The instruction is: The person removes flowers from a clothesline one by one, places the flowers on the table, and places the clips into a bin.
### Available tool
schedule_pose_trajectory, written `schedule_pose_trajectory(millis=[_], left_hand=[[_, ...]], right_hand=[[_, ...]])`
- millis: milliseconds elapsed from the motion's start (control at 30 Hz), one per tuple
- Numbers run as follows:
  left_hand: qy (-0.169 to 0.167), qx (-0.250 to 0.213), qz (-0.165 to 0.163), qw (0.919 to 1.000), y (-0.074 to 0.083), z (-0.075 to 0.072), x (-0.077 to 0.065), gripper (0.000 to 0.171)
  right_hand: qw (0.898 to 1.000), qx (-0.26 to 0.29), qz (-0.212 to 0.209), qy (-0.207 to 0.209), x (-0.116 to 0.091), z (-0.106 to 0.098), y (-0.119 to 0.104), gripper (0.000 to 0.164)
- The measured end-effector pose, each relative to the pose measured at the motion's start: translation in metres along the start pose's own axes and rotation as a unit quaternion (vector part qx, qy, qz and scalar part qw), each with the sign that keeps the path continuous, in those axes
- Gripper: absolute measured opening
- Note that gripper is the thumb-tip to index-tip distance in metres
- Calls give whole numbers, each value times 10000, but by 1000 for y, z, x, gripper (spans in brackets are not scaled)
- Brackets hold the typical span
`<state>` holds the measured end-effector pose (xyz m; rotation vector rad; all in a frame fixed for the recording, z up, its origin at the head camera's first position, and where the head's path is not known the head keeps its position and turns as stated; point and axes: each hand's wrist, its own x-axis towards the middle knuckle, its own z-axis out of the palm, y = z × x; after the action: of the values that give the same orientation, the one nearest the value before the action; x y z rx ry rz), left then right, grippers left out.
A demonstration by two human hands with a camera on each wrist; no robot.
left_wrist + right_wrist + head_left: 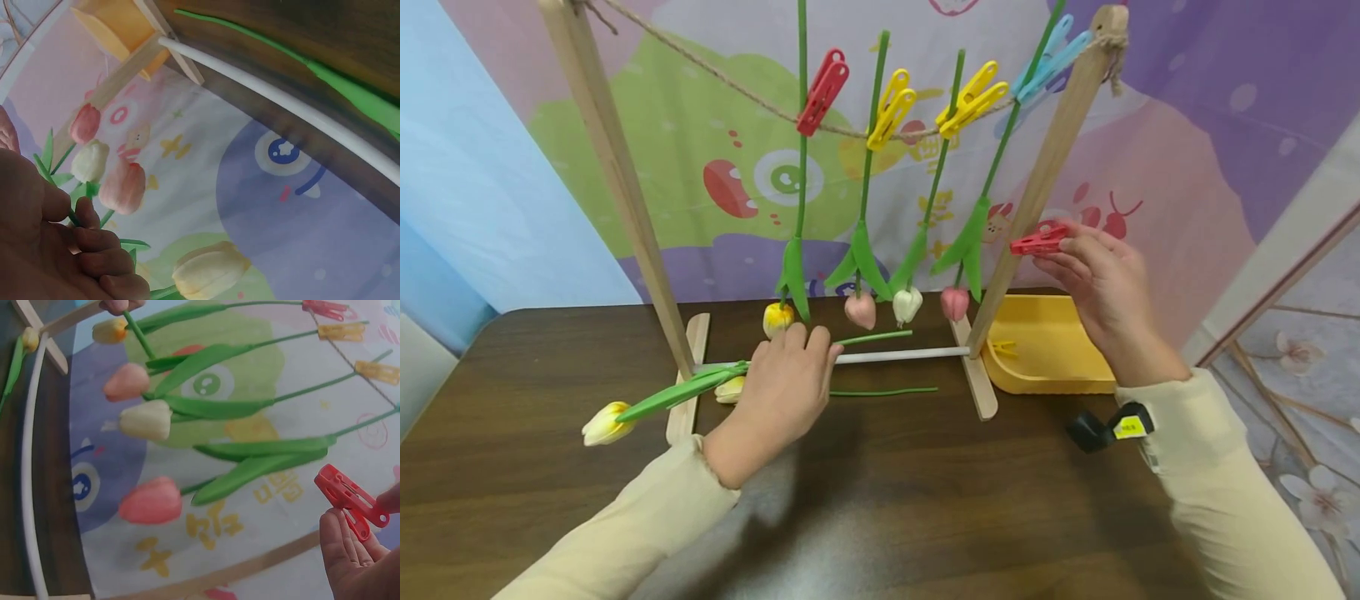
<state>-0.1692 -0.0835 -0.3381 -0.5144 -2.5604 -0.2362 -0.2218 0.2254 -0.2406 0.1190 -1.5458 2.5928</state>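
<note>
My left hand pinches the green stem of a yellow-white tulip. Its bloom points left over the table, and the stem's thin end sticks out past the fingers. On the right, my right hand holds a red clothespin between thumb and fingers, beside the rack's right post. The right wrist view shows this clothespin pinched at its handle end. Several tulips hang bloom-down from a rope, pegged with red, yellow and blue clothespins. Another yellow tulip lies on the table, partly hidden behind my left hand.
The wooden rack has a left post, a right post and a white bar low between its feet. Behind the right foot sits a yellow tray with a yellow clothespin in it. A printed cloth hangs behind.
</note>
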Motion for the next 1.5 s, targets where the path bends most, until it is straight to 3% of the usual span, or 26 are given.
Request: schedule_pose_trajectory(millis=[167,400,967,1267,1500], left_hand=[[17,-9,55,10000,1,4,-1,27],[-74,-56,46,9999,5,10,-3,27],[-357,-207,1,9991,13,35,-14,26],[-453,-201,20,9988,24,53,-22,27],[-523,-233,37,9984,31,68,-26,27]], right_hand=[[9998,-102,92,142,-1,-12,2,12],[9990,265,296,184,5,-28,6,14],[9861,80,1264,1077,18,-84,29,18],[9820,105,1566,1048,25,-112,47,11],[9787,-430,1702,1069,27,-123,60,14]])
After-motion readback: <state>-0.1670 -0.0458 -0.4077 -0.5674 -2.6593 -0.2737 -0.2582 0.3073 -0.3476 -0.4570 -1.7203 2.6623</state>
